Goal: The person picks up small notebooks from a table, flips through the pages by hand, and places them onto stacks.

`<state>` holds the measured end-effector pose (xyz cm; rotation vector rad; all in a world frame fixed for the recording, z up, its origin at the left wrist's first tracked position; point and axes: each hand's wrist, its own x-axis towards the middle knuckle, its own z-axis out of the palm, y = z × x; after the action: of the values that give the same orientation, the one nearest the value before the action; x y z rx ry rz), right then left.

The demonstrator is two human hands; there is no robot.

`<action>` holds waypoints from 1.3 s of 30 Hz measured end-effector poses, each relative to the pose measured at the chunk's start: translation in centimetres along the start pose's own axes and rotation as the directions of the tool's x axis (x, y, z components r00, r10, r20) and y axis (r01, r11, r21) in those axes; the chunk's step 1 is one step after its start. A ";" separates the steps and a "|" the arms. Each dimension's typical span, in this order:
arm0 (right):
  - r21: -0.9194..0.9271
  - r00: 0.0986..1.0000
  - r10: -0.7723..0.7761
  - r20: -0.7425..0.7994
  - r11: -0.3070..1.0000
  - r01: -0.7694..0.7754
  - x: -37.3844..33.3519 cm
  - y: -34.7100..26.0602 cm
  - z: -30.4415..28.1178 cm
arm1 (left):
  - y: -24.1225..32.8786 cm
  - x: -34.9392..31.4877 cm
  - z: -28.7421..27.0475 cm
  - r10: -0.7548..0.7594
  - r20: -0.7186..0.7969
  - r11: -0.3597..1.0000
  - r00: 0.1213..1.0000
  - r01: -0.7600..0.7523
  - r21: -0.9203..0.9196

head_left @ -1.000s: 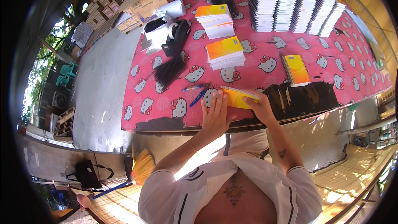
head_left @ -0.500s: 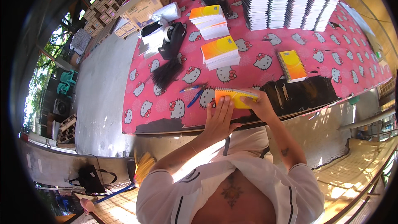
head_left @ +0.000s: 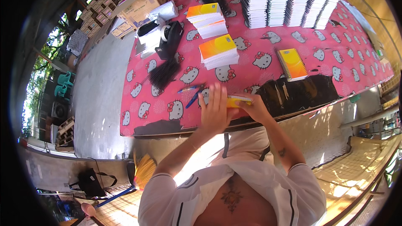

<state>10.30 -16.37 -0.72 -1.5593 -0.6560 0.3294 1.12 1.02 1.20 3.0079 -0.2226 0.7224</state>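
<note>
A small yellow spiral notebook (head_left: 235,102) lies at the table's near edge, partly hidden by my hands. My right hand (head_left: 256,109) grips its right end, thumb on top. Over its left part, my left hand (head_left: 215,111) is spread with the fingers stretched out; whether the palm touches the cover I cannot tell. Just left of the left hand lie blue-handled pliers (head_left: 192,95), handles apart. Beyond them is a bundle of thin black strands (head_left: 164,73). Another yellow and orange spiral notebook (head_left: 292,64) rests flat to the right.
Two stacks of orange-covered pads, a nearer stack (head_left: 219,52) and a farther stack (head_left: 207,21), stand ahead. Tall notebook stacks (head_left: 256,2) line the back right. A black tape dispenser (head_left: 171,42) sits back left. The pink tablecloth (head_left: 247,73) is torn to black at front right.
My left hand has lifted and shifted from lying on the notebook cover to being spread upward over its left end. My right hand keeps its grip. The view has shifted slightly.
</note>
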 end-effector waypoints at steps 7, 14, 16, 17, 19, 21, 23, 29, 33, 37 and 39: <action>-0.075 1.000 -0.001 0.028 0.997 0.004 0.0 0.2 -0.2 | 1.4 -2.2 1.2 0.045 -0.042 0.999 0.998 -0.044 0.027; -0.049 0.997 -0.081 -0.001 0.996 0.081 -0.2 0.7 0.3 | 2.4 -3.1 1.6 0.107 -0.022 0.992 0.994 -0.108 -0.060; -0.112 0.998 -0.053 0.034 0.992 0.057 0.0 0.0 0.3 | 1.0 2.4 -0.4 0.072 -0.021 0.996 0.997 -0.071 0.049; -0.144 0.998 -0.035 0.054 0.989 0.042 -0.2 -0.2 0.3 | 0.6 3.5 -0.6 0.051 -0.019 0.994 0.999 -0.049 0.102; 0.044 0.997 0.078 0.020 0.996 -0.079 -0.6 -0.5 0.4 | 2.2 -0.4 0.8 0.115 0.044 0.991 0.992 -0.111 -0.079; 0.059 0.997 0.078 0.013 0.995 -0.079 -0.3 -0.7 0.6 | 3.2 -4.9 3.0 0.150 0.035 0.978 0.988 -0.143 -0.154; -0.129 1.000 0.003 0.023 0.992 0.000 -0.4 -0.4 0.3 | 2.5 0.2 1.1 0.122 -0.021 0.987 0.992 -0.124 -0.107; -0.004 0.999 0.012 0.034 1.000 -0.012 -0.4 -1.2 0.8 | 2.6 -2.6 1.8 0.155 -0.079 0.969 0.985 -0.167 -0.181; -0.240 0.998 0.045 0.040 0.970 -0.034 0.0 -1.5 0.0 | -0.2 3.5 -0.8 0.147 -0.089 0.956 0.985 -0.164 -0.242; -0.252 0.994 0.088 0.066 0.965 -0.068 0.1 -1.5 -0.1 | -0.8 4.0 -1.2 0.161 -0.091 0.896 0.983 -0.184 -0.403; -0.234 0.995 0.078 0.055 0.970 -0.063 0.1 -1.2 -0.4 | 0.0 4.0 -3.2 0.150 -0.082 0.912 0.985 -0.169 -0.373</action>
<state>10.33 -16.66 0.52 -1.8049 -0.7092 0.3669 3.26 0.73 5.87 2.6205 -0.5443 0.6756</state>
